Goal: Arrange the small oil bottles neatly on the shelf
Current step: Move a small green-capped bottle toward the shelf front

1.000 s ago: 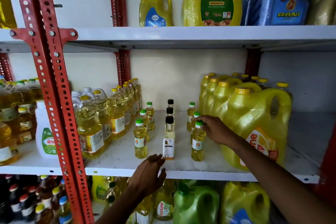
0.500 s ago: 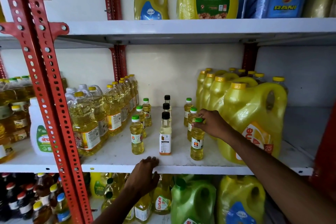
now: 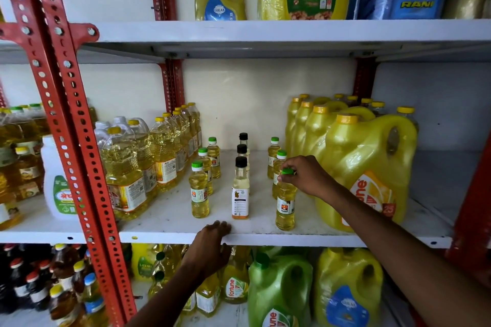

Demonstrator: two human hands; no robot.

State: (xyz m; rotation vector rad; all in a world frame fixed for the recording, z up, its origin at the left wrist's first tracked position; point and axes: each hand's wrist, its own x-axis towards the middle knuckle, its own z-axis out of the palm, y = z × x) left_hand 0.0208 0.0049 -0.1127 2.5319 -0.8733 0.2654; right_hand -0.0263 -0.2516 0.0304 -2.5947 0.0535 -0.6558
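Note:
Small oil bottles stand in three rows on the white middle shelf [image 3: 170, 223]. The left row has green-capped bottles, the front one [image 3: 199, 191] nearest me. The middle row has black-capped bottles, led by one with a white label [image 3: 240, 191]. In the right row, my right hand [image 3: 308, 175] grips the green cap of the front small bottle [image 3: 285, 207], which stands upright on the shelf. Two more green-capped bottles [image 3: 273, 151] stand behind it. My left hand [image 3: 212, 244] rests with its fingers on the shelf's front edge, holding nothing.
Large yellow jugs [image 3: 366, 167] crowd the shelf right of the small bottles. Tall clear oil bottles [image 3: 159, 154] line the left side. A red perforated upright [image 3: 79, 141] stands at the left front. More jugs fill the shelves above and below.
My right hand has closed over the cap of the front right bottle and shifted it slightly forward. My left hand has risen to the shelf's front edge.

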